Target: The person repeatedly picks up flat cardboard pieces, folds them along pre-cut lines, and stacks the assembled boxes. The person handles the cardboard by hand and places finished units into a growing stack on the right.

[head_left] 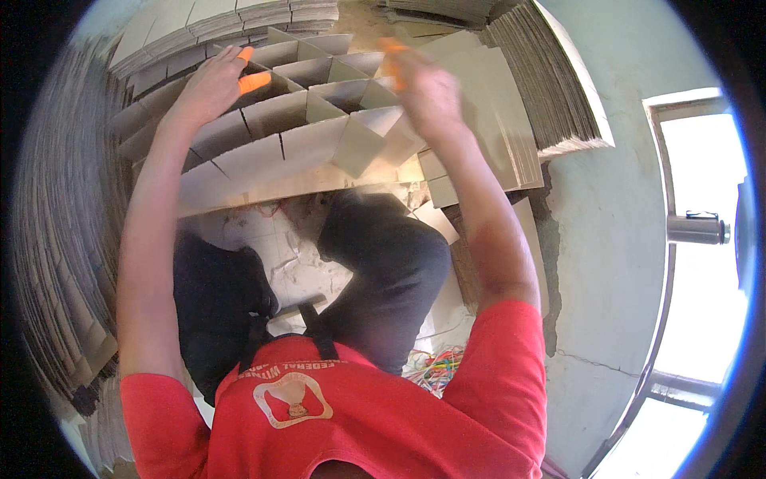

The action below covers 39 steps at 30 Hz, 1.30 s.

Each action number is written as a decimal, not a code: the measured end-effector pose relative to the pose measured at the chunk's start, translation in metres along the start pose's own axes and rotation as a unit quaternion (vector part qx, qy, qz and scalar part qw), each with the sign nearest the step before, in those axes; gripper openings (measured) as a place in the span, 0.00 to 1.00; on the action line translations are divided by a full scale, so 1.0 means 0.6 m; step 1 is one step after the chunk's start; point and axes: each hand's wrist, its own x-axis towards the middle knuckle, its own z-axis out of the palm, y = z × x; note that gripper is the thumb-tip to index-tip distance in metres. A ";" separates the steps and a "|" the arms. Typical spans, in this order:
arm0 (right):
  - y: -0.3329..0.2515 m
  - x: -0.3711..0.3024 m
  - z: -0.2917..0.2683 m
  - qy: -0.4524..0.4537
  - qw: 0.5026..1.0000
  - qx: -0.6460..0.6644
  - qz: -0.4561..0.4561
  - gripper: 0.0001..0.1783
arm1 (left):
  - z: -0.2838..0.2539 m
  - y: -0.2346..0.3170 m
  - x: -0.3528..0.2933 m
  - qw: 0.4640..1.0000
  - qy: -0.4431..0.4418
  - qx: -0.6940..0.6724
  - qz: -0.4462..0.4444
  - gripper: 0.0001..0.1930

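A grid of interlocked slotted cardboard dividers (315, 144) stands in front of me on a wooden board (299, 185). Over its left part reaches my left hand (214, 86), with orange covers on the thumb and a finger. These two digits are spread apart, and no separate piece shows between them. My right hand (431, 92), also with orange on its fingertips, is above the grid's right edge. Motion smears its fingers, so whether it holds anything is unclear. Beneath it, a cross strip (361, 149) leans out at the grid's near right corner.
Tall cardboard stacks rise on the left (60, 207) and at the far right (550, 76). Loose flat sheets (499, 104) lie beside my right forearm. Slotted strips (199, 24) are piled at the back. Coloured wires (435, 369) lie low on the right, near a wall (598, 207).
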 end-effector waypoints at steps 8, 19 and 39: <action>0.202 -0.243 -0.045 -0.121 0.882 -0.334 0.308 0.33 | -0.110 0.067 -0.080 0.967 0.215 -0.118 -0.062 0.25; 0.266 -0.223 -0.110 0.083 0.936 -0.125 0.317 0.14 | -0.081 0.112 -0.197 0.950 0.228 -0.176 -0.122 0.19; -0.134 0.061 -0.195 -0.048 0.986 0.158 -0.025 0.34 | -0.026 0.117 -0.233 0.970 0.172 -0.162 -0.061 0.07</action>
